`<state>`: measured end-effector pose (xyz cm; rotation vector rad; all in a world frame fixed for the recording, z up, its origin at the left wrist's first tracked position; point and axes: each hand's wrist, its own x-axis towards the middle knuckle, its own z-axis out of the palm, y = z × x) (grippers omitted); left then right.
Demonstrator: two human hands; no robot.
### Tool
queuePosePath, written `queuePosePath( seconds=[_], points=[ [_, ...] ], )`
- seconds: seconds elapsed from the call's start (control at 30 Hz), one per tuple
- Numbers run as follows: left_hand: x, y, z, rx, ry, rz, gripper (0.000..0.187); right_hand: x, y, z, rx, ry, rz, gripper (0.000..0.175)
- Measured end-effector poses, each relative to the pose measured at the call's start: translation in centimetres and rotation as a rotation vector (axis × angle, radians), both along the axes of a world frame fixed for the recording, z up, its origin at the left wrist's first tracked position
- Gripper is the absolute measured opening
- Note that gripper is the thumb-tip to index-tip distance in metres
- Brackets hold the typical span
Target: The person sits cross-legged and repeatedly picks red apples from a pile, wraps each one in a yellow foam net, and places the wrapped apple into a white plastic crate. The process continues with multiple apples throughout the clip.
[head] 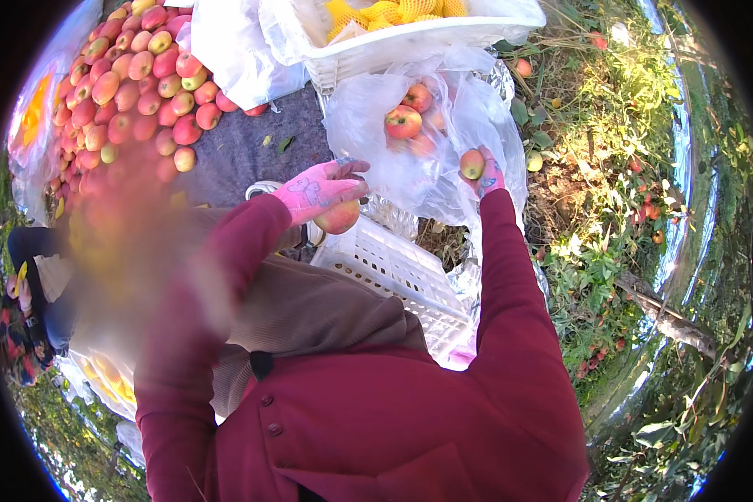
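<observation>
My left hand (323, 188), in a pink patterned glove, holds a red-yellow apple (339, 218) beneath its palm, over the edge of a white slotted plastic crate (389, 257). Another apple (472, 164), greenish red, is in the fingers of my right hand (489, 179), which wears a matching glove. That hand is at the right side of a clear plastic bag (376, 179). Several apples lie in the bag, two of them plainly visible: one red-yellow apple (403, 122) and a redder apple (418, 98) just behind it.
A large apple pile (125, 81) lies on a dark cloth (257, 141) at the upper left. Beyond the bag, a white basket (427, 32) holds yellow foam nets (383, 11). Grass and fallen apples lie at the right, with a branch (671, 317). Another person (44, 295) is at the far left.
</observation>
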<state>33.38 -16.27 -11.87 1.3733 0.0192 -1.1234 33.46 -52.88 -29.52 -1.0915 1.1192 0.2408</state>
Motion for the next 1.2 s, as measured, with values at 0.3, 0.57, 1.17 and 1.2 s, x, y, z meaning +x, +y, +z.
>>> queuePosePath(
  seconds=[0.3, 0.57, 1.17, 1.2],
  points=[
    [0.2, -0.2, -2.3, 0.059, -0.04, -0.013, 0.059, -0.3, 4.0, 1.8, 0.425, 0.008, 0.392, 0.039],
    [2.3, -3.0, -3.1, 0.045, 0.339, 0.146, 0.059, -3.2, 11.7, 7.8, 0.703, -0.333, 0.429, 0.052],
    [0.4, -1.9, -5.6, 0.085, 0.023, -0.228, 0.051, 0.0, 6.0, -0.8, -0.075, -0.023, 0.119, 0.039],
    [0.1, -2.0, -5.6, 0.034, 0.064, -0.199, 0.051, 0.5, 5.8, 0.3, -0.171, 0.017, 0.105, 0.037]
  ],
)
